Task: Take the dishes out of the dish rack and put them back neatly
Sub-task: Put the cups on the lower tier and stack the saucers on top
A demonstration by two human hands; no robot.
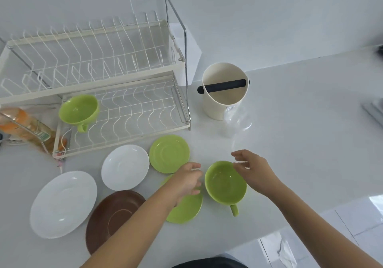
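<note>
A white two-tier wire dish rack stands at the back left, with one green cup lying tilted in its lower tier. On the counter in front lie a green saucer, a white saucer, a larger white plate and a brown saucer. My left hand hovers with loosely curled fingers over a second green saucer and holds nothing. A second green cup stands upright beside that saucer, handle toward me. My right hand is spread at the cup's far right rim.
A cream canister with a black bar stands right of the rack, with a clear glass in front of it. A plastic bag with orange contents lies at the rack's left end. The counter edge runs diagonally at the lower right.
</note>
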